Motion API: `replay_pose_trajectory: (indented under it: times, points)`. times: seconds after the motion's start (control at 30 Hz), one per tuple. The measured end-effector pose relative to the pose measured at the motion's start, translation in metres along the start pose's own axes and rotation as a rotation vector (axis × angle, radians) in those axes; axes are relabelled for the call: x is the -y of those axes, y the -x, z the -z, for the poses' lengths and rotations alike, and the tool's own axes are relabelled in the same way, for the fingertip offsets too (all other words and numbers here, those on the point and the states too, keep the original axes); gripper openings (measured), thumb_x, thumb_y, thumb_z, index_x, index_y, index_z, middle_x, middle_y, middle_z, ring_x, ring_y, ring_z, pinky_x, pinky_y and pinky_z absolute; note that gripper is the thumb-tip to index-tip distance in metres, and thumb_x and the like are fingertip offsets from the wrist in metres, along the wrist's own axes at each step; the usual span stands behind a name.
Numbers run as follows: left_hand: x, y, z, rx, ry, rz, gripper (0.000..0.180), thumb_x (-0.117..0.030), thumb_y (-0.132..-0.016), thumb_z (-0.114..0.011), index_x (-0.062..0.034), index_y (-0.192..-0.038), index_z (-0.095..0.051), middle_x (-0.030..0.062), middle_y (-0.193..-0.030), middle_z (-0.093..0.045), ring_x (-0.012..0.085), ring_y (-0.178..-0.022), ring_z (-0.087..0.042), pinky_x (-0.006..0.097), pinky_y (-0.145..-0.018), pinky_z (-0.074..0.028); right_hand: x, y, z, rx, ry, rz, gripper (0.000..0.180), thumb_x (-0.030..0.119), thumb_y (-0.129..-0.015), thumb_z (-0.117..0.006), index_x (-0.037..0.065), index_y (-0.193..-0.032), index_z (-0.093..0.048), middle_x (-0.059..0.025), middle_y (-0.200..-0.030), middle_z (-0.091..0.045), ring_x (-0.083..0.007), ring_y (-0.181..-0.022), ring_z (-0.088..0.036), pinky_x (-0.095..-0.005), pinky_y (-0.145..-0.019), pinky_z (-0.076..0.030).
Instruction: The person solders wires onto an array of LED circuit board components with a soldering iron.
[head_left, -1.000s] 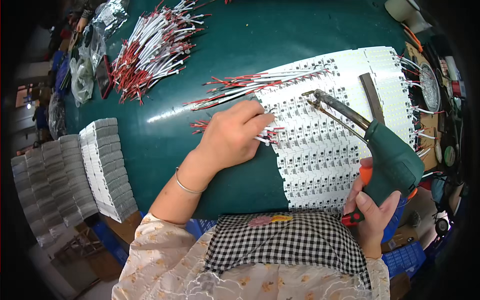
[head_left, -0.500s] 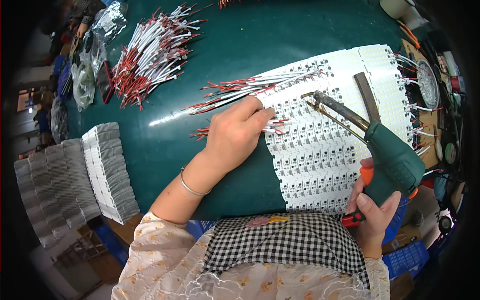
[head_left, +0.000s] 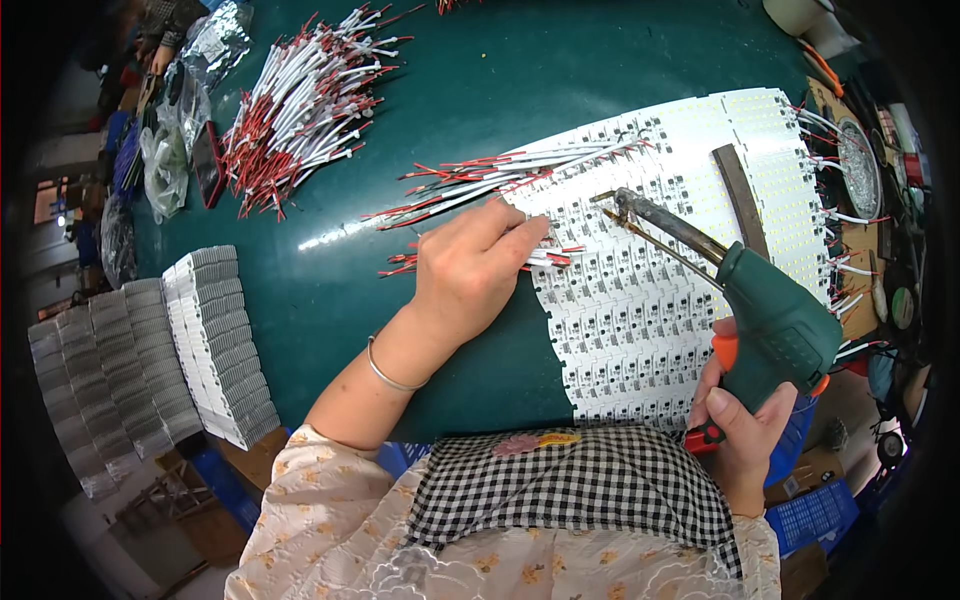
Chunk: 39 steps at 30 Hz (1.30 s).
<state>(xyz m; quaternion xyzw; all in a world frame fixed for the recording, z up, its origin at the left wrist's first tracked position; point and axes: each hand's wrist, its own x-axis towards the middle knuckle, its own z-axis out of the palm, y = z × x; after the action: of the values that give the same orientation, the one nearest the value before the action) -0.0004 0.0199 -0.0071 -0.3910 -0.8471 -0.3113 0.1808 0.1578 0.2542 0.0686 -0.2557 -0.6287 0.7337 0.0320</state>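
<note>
My left hand (head_left: 468, 262) is over the left edge of a sheet of white circuit boards (head_left: 640, 335), thumb and forefinger pinched together. A small bunch of white wires with red ends (head_left: 552, 257) passes beneath its palm and fingers, and the hand is closed on wires there. In my right hand (head_left: 745, 425) is a green soldering gun (head_left: 785, 320) with an orange trigger. Its metal tip points left above the rows of boards, a short way right of my left fingertips. Whether the tip touches a board I cannot tell. More wires (head_left: 500, 172) lie across the boards' upper left corner.
A big heap of red and white wires (head_left: 305, 110) is at the far left of the green table (head_left: 450, 90). Stacked board strips (head_left: 215, 345) stand at the near left. A dark flat bar (head_left: 740, 200) lies on the boards; a round dish (head_left: 857, 165) is at right.
The soldering gun has shifted slightly left, its tip now nearer my left fingers. My left hand has moved only a little to the right, still pinched.
</note>
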Motion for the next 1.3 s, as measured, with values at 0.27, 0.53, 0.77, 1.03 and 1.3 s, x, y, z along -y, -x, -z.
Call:
replay_pose_trajectory:
  times: [0.27,0.53,0.77,1.03,1.3]
  points:
    - [0.006,-0.004,-0.002,0.102,0.083,0.017,0.034,0.014,-0.060,-0.061,-0.0047,-0.087,-0.069,0.0067,-0.077,-0.066,0.0216,-0.065,-0.065,0.030,-0.053,-0.052,0.001,0.000,-0.001,0.017,-0.009,-0.016,0.064,0.014,-0.072,-0.075,-0.012,-0.121,-0.043,-0.0126,-0.070,-0.056,-0.0137,-0.048,-0.053,-0.0244,-0.043,-0.046]
    - [0.007,-0.006,-0.005,0.114,0.129,0.024,0.034,0.015,-0.061,-0.060,-0.0044,-0.088,-0.068,0.0074,-0.078,-0.065,0.0224,-0.066,-0.064,0.032,-0.053,-0.052,0.003,-0.001,0.000,0.079,0.046,-0.040,0.059,0.010,-0.074,-0.072,-0.011,-0.121,-0.044,-0.0128,-0.075,-0.057,-0.0139,-0.051,-0.053,-0.0242,-0.046,-0.047]
    - [0.008,-0.005,-0.004,0.125,0.118,0.009,0.034,0.014,-0.061,-0.060,-0.0040,-0.089,-0.068,0.0071,-0.078,-0.064,0.0225,-0.065,-0.064,0.032,-0.053,-0.052,-0.010,-0.002,0.000,0.198,0.105,-0.055,0.044,0.002,-0.081,-0.066,-0.007,-0.119,-0.048,-0.0119,-0.081,-0.058,-0.0130,-0.060,-0.056,-0.0242,-0.051,-0.049]
    - [0.007,-0.006,-0.002,0.136,0.118,0.014,0.035,0.014,-0.061,-0.059,-0.0041,-0.090,-0.067,0.0075,-0.079,-0.064,0.0231,-0.066,-0.064,0.033,-0.053,-0.052,-0.013,-0.008,-0.001,0.285,0.152,-0.040,0.038,0.003,-0.082,-0.064,-0.007,-0.116,-0.049,-0.0119,-0.082,-0.058,-0.0130,-0.061,-0.056,-0.0244,-0.051,-0.049]
    - [0.009,-0.004,-0.003,0.125,0.126,0.001,0.036,0.015,-0.061,-0.059,-0.0038,-0.091,-0.066,0.0074,-0.079,-0.064,0.0227,-0.066,-0.064,0.032,-0.053,-0.052,-0.010,-0.006,-0.004,0.252,0.153,-0.057,0.041,0.005,-0.080,-0.066,-0.008,-0.115,-0.049,-0.0113,-0.079,-0.058,-0.0135,-0.059,-0.056,-0.0243,-0.049,-0.048]
